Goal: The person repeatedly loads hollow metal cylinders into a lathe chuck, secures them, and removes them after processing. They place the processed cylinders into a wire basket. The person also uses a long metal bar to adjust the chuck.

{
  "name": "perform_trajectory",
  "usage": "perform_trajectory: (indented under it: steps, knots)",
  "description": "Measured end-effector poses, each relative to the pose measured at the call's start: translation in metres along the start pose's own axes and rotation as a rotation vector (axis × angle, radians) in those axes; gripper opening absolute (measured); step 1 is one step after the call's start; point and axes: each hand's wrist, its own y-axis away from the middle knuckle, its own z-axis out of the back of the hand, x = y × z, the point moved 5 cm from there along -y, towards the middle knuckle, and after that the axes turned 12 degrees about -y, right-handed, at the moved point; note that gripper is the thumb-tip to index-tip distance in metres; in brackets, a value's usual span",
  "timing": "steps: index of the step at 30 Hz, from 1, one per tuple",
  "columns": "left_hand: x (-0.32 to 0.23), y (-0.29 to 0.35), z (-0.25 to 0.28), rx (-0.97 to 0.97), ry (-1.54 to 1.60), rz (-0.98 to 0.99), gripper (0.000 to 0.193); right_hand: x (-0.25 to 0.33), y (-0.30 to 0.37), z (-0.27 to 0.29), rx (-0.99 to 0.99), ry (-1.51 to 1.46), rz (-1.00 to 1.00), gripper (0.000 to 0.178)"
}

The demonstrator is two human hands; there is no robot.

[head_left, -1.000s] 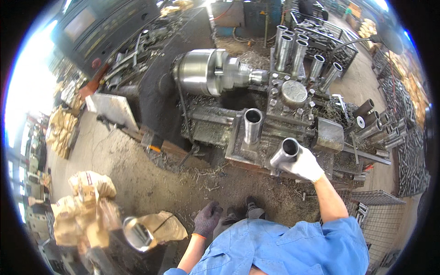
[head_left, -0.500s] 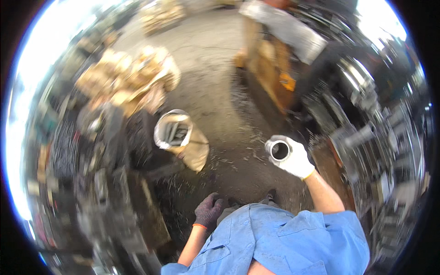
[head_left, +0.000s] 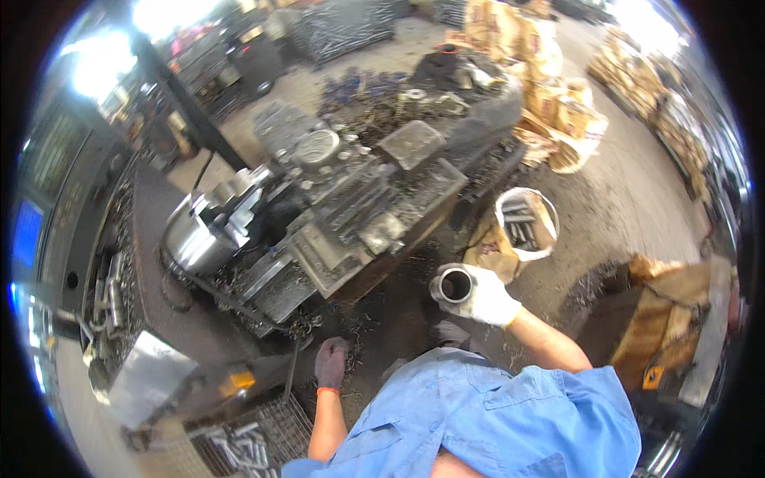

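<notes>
My right hand (head_left: 492, 298), in a white glove, grips a short metal tube (head_left: 456, 284) by its side, its round open end facing up. Just beyond it stands a paper sack (head_left: 491, 248) with a pale rolled rim, and metal tubes (head_left: 519, 223) lie inside. My left hand (head_left: 331, 363), in a dark glove with an orange cuff, hangs low at my left side. Its fingers are loosely curled, and nothing shows in them. A thin upright metal rod (head_left: 295, 366) is close to its left, apart from the hand as far as I can see.
Ahead on the left is a lathe with a shiny chuck (head_left: 199, 239) and a chip-strewn carriage (head_left: 343, 215). A wire basket (head_left: 296, 426) of metal parts sits at lower left. Stacked paper sacks (head_left: 550, 111) stand behind; a wooden crate (head_left: 653, 327) is at right.
My view has swung left, so the lathe now fills the left and the tube-filled sack has moved right in the picture. The tube stays in my right hand.
</notes>
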Motion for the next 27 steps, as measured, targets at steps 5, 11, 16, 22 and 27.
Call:
perform_trajectory:
  steps: [5, 11, 16, 22, 27]
  knots:
    - [0.142, 0.039, 0.07, -0.566, -0.438, 0.611, 0.053, 0.019, -0.134, -0.019, 0.161, -0.161, 0.164, 0.047]
    - [0.132, 0.105, 0.152, -1.251, -0.086, 0.557, 0.056, 0.012, -0.23, -0.033, 0.377, -0.126, 0.117, 0.056]
    - [0.063, 0.117, 0.168, -1.182, -0.013, 0.701, 0.06, 0.033, -0.271, 0.005, 0.787, 0.145, 0.261, 0.062]
    - [0.11, 0.107, 0.179, -1.252, 0.627, 0.538, 0.047, 0.117, -0.375, 0.067, 0.42, -0.15, 0.582, 0.021]
    - [0.031, 0.042, 0.133, -1.084, 0.871, 0.266, 0.041, 0.164, -0.474, -0.056, 0.754, 0.245, 0.65, 0.034]
